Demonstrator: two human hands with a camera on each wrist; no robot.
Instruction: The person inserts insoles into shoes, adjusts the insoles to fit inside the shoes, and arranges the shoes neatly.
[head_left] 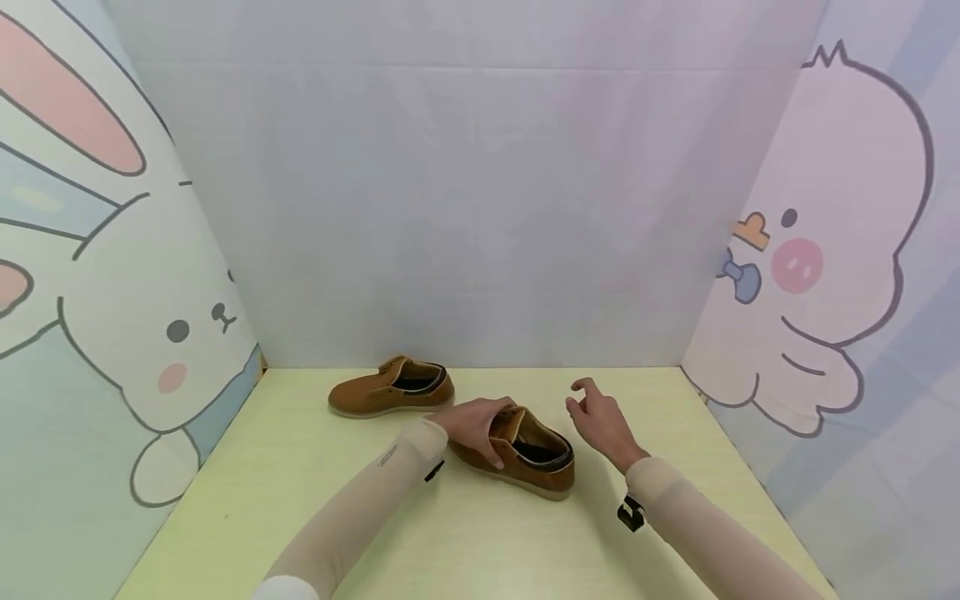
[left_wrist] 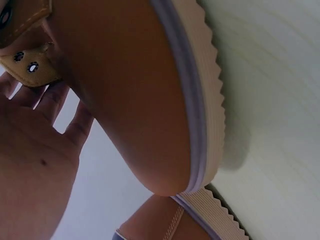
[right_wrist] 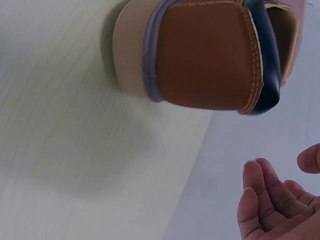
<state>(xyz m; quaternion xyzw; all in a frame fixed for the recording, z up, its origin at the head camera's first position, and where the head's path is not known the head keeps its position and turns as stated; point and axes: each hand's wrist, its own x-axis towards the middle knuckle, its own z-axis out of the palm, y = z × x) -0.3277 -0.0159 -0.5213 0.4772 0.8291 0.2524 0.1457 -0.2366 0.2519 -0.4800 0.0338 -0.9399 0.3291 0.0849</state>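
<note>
A brown lace-up-style shoe (head_left: 525,454) with a pale sole and dark inner heel stands on the table, its heel toward the right. My left hand (head_left: 476,425) grips it across the front part, thumb on the near side and fingers over the far side. In the left wrist view the fingers (left_wrist: 52,100) lie along the shoe's far side by the eyelets. My right hand (head_left: 600,421) is in the air to the right of the heel, fingers loosely bent and holding nothing. The heel (right_wrist: 205,55) shows large in the right wrist view.
A second brown shoe (head_left: 375,393) stands behind and to the left, toe pointing left, close to the first shoe's toe. The pale yellow table (head_left: 300,467) meets a grey back panel (head_left: 480,208). Side panels with a cartoon rabbit (head_left: 135,333) and a chick (head_left: 840,208) flank it.
</note>
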